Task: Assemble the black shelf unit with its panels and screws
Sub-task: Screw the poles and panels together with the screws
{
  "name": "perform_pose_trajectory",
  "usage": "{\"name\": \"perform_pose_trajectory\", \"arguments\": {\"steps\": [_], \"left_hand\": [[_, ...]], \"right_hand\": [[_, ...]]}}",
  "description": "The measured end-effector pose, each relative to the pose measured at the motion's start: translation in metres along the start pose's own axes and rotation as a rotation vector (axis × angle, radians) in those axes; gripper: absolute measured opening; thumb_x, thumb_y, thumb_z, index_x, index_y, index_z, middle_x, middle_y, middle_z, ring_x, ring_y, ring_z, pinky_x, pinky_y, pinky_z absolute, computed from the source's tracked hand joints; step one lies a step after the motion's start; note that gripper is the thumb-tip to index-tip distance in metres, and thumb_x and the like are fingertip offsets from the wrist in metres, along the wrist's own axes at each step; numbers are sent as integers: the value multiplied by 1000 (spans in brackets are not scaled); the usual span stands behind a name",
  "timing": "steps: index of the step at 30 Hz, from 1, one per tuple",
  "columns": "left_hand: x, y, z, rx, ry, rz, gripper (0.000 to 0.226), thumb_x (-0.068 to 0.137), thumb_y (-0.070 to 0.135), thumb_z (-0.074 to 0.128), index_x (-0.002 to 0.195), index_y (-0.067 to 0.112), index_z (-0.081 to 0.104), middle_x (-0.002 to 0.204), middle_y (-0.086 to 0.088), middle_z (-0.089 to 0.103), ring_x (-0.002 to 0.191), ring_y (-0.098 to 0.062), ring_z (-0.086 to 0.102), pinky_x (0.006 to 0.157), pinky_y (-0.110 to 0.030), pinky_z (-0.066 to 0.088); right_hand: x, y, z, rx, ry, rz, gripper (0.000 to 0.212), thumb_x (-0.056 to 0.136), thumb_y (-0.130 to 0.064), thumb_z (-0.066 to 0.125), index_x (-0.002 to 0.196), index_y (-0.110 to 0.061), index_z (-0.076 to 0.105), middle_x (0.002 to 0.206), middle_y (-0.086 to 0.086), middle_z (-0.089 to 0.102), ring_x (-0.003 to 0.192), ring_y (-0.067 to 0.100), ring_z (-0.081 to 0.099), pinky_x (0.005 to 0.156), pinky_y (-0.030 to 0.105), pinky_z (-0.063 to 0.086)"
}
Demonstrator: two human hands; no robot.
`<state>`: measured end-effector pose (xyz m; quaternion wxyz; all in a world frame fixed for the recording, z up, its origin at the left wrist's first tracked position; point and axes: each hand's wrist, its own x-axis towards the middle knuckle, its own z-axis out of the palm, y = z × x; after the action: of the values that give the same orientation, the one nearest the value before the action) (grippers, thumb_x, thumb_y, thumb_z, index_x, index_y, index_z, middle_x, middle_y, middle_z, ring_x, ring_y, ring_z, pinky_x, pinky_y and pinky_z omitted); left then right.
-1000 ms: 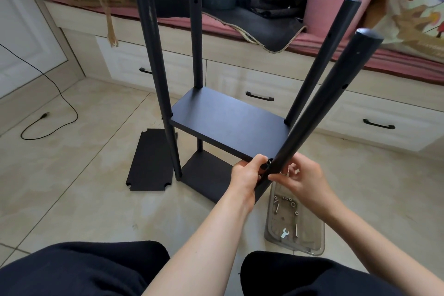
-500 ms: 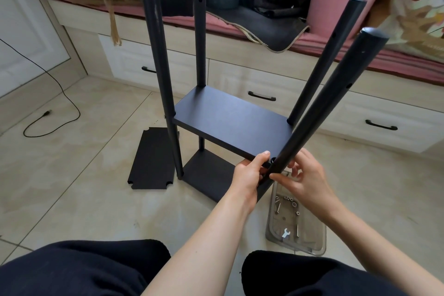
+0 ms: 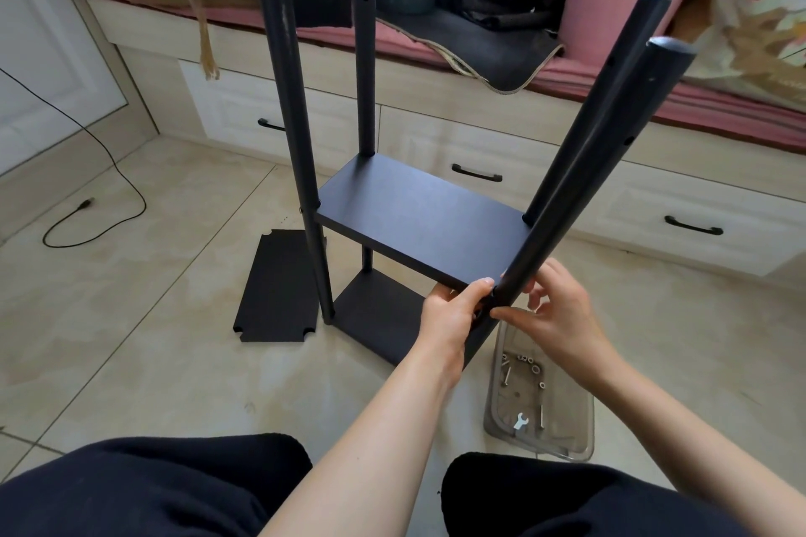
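The black shelf unit stands on the tiled floor with several round posts rising from a bottom panel [image 3: 375, 318]. A middle panel [image 3: 418, 218] sits between the posts. My left hand [image 3: 453, 314] grips the near right corner of that panel, thumb against the near right post [image 3: 580, 170]. My right hand [image 3: 554, 310] pinches at the same post just below the panel; whatever it holds is hidden by the fingers. A loose black panel [image 3: 279, 288] with notched corners lies flat on the floor to the left.
A clear plastic tray [image 3: 567, 432] holding screws, nuts and a small wrench sits on the floor beside my right knee. White drawers [image 3: 479, 153] under a pink-cushioned bench stand behind the unit. A black cable [image 3: 109, 157] trails at left. My dark-trousered legs fill the foreground.
Both hands stay at the near right post joint, and my right fingers have shifted closer onto the post. The view has tilted slightly.
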<state>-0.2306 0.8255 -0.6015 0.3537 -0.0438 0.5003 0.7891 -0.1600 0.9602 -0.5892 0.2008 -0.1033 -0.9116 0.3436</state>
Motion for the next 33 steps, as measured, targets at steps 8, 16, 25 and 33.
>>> {"name": "perform_pose_trajectory", "arguments": {"steps": [8, 16, 25, 33], "left_hand": [[-1, 1, -6, 91, 28, 13, 21, 87, 30, 77, 103, 18, 71, 92, 4, 78, 88, -12, 75, 72, -22, 55], [-19, -5, -35, 1203, 334, 682, 38, 91, 50, 67, 71, 21, 54, 59, 11, 51, 62, -9, 49, 64, -30, 40], [-8, 12, -17, 1456, 91, 999, 58, 80, 43, 80, 123, 8, 64, 136, -7, 60, 142, -29, 41, 124, -48, 18], [0, 15, -18, 1520, -38, 923, 60, 94, 51, 61, 147, 27, 48, 157, 9, 41, 153, -13, 20, 121, -41, -15]], "right_hand": [[10, -7, -8, 314, -237, 284, 71, 75, -8, 84, 130, -42, 53, 103, -9, 74, 89, 9, 73, 75, 16, 53], [12, -13, -14, 476, -295, 425, 60, 76, 0, 80, 126, -30, 64, 93, -4, 78, 87, 2, 72, 72, 4, 47], [10, -20, -17, 479, -299, 400, 53, 85, 2, 71, 129, -23, 59, 92, 2, 75, 76, 0, 69, 71, 8, 48], [11, -11, -29, 489, -430, 445, 42, 91, -64, 41, 128, -51, 56, 114, -10, 72, 107, 12, 69, 92, 38, 51]]}}
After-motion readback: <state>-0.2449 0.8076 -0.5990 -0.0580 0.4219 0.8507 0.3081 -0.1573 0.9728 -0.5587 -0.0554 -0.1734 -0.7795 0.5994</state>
